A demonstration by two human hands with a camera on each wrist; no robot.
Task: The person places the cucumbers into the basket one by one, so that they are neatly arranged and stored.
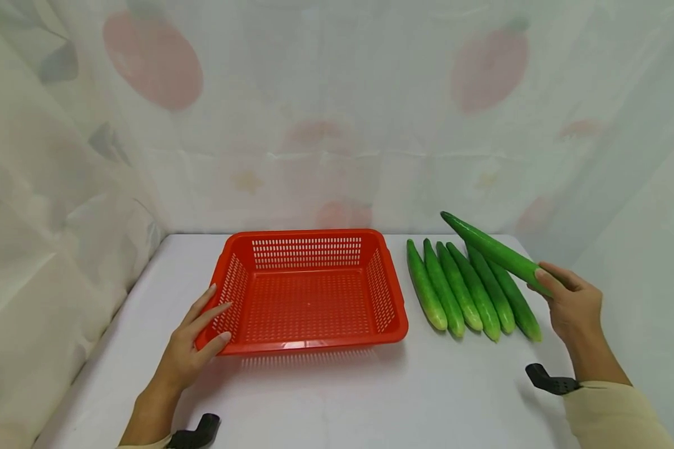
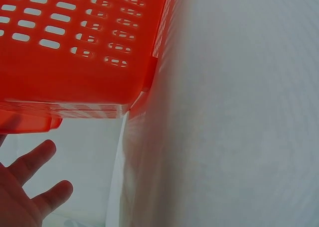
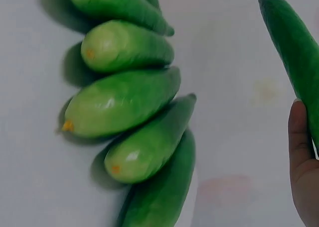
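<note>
My right hand (image 1: 577, 305) grips a long green cucumber (image 1: 497, 251) near its right end and holds it raised above several other cucumbers (image 1: 452, 287) lying side by side. In the right wrist view, the held cucumber (image 3: 291, 43) points up and away, with the thumb along its side. On the other side, my left hand (image 1: 184, 353) is at the left rim of a red perforated plastic basket (image 1: 309, 347), its fingers spread and nearly straight. The left wrist view shows the fingers (image 2: 37, 160) below the basket's edge; whether they touch it is unclear. Nothing lies in the basket.
A white-covered table (image 1: 326, 399) carries the basket at its middle and the row of cucumbers to the right. Pale curtains (image 1: 326, 125) with faded fruit prints hang behind and at both sides.
</note>
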